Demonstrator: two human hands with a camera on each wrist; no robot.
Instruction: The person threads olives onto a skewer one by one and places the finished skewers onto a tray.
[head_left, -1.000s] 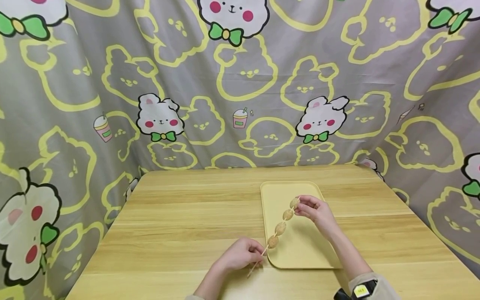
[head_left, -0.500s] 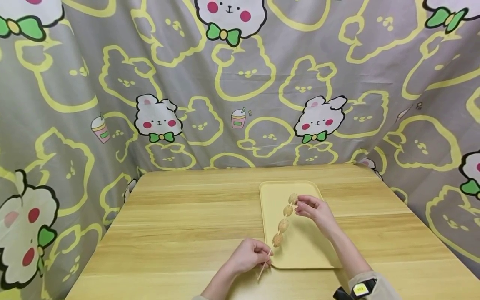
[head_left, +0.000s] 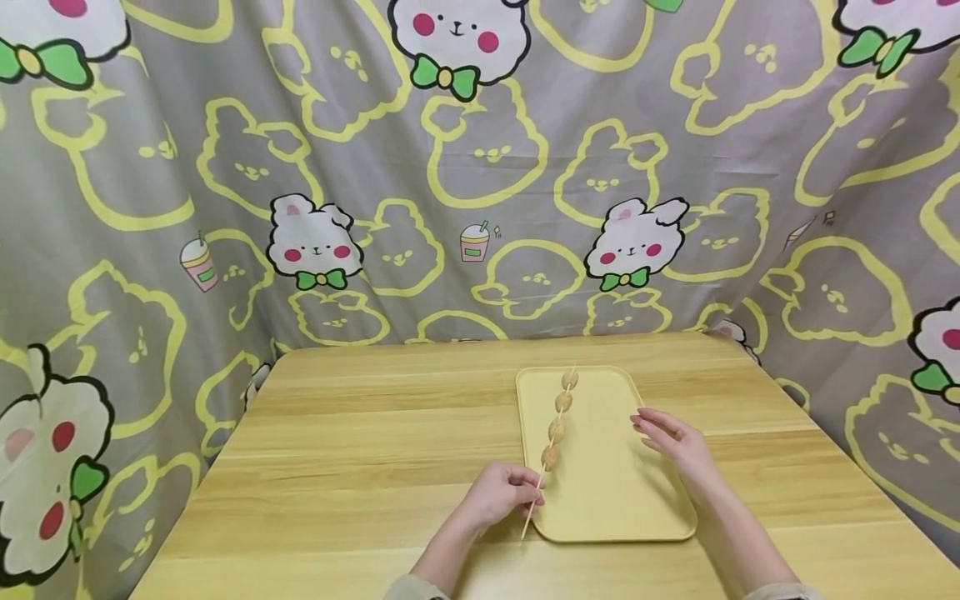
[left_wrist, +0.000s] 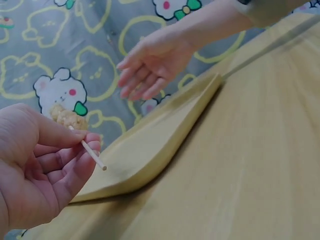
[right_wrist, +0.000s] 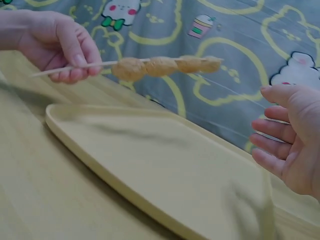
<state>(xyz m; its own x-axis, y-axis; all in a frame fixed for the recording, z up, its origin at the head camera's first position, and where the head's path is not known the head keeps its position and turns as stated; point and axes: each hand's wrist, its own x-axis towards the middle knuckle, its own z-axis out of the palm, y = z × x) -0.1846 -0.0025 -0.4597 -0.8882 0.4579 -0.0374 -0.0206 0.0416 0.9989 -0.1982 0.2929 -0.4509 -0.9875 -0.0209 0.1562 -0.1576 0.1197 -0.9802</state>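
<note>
My left hand (head_left: pixel 498 495) pinches the lower end of a thin wooden skewer (head_left: pixel 531 506) between thumb and fingers. Several round brown balls (right_wrist: pixel 161 66) are threaded along the skewer, which is held up above the left part of a pale yellow tray (head_left: pixel 615 492). The right wrist view shows a gap between the balls and the tray. My right hand (head_left: pixel 678 440), its fingers loosely extended, is over the tray's right edge, apart from the skewer and holding nothing. In the left wrist view the skewer's butt end (left_wrist: pixel 95 155) sticks out past my fingertips.
The tray lies flat on a wood-grain table (head_left: pixel 360 450), right of the middle. A grey curtain (head_left: pixel 420 167) with yellow outlines and white cartoon animals hangs behind the table and along both sides.
My right hand has let go of the skewer's far end and moved right. The left hand still holds the skewer, which now stands steeper and a little farther left.
</note>
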